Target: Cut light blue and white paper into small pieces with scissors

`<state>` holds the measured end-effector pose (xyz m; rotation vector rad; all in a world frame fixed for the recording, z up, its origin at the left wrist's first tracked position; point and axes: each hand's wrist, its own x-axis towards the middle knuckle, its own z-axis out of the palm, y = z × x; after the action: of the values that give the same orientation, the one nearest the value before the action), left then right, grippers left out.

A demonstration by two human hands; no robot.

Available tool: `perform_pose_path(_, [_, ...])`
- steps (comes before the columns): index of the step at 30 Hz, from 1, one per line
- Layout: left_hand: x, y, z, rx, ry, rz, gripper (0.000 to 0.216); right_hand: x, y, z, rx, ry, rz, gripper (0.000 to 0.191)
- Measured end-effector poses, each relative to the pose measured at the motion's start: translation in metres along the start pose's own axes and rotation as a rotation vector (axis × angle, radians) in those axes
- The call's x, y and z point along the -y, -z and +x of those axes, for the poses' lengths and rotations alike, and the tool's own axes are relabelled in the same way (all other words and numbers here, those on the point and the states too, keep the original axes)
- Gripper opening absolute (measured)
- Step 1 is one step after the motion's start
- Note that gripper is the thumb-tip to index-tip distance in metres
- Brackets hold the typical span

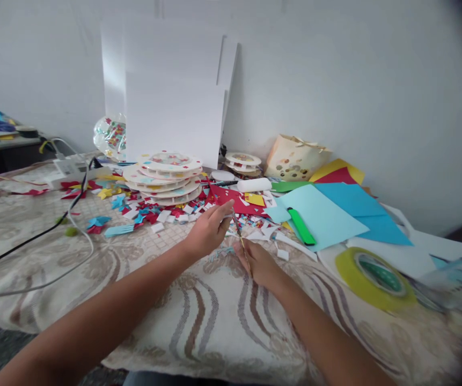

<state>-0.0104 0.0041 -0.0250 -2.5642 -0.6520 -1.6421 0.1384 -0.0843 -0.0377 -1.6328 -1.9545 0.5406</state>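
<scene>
My left hand (209, 231) and my right hand (259, 264) meet over the patterned cloth (198, 316) in the middle of the table. A thin stick-like tool (240, 238), a pencil or a brush, runs between them. The right hand grips its lower part and the left hand's fingertips pinch near its upper end. A small bit of light blue paper (223, 252) lies under the hands. Just beyond them lie scattered paper scraps (150, 212) in red, blue, white and yellow, and a red sheet (231, 199).
A stack of decorated round plates (166, 177) stands behind the scraps, white boards (174, 102) lean on the wall. To the right lie blue sheets (335, 214), a green marker (301, 226) and a yellow tape roll (375, 279). Cables (53, 230) cross the left side.
</scene>
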Motion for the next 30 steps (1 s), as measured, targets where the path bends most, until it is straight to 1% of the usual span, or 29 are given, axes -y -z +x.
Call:
perform_pose_path(6, [-0.002, 0.000, 0.000, -0.008, 0.024, 0.016, 0.035, 0.005, 0.001, -0.002, 0.000, -0.023, -0.007, 0.048])
perform_pose_path(12, [-0.008, -0.001, 0.002, -0.053, 0.060, -0.002, 0.031, 0.010, 0.003, -0.004, -0.002, -0.039, -0.042, 0.051])
perform_pose_path(18, [-0.014, 0.001, 0.003, -0.027, 0.219, -0.027, 0.034, 0.009, 0.003, -0.003, 0.012, -0.051, -0.057, 0.053])
perform_pose_path(26, [-0.011, 0.002, 0.004, 0.005, 0.279, -0.119, 0.040, 0.004, -0.001, 0.001, -0.049, -0.058, -0.183, 0.053])
perform_pose_path(28, [-0.009, 0.002, 0.005, -0.010, 0.290, -0.134, 0.035, 0.003, -0.003, 0.001, -0.062, -0.059, -0.192, 0.052])
perform_pose_path(30, [-0.005, 0.003, 0.006, -0.022, 0.286, -0.105, 0.025, 0.001, -0.004, 0.001, -0.069, -0.060, -0.190, 0.051])
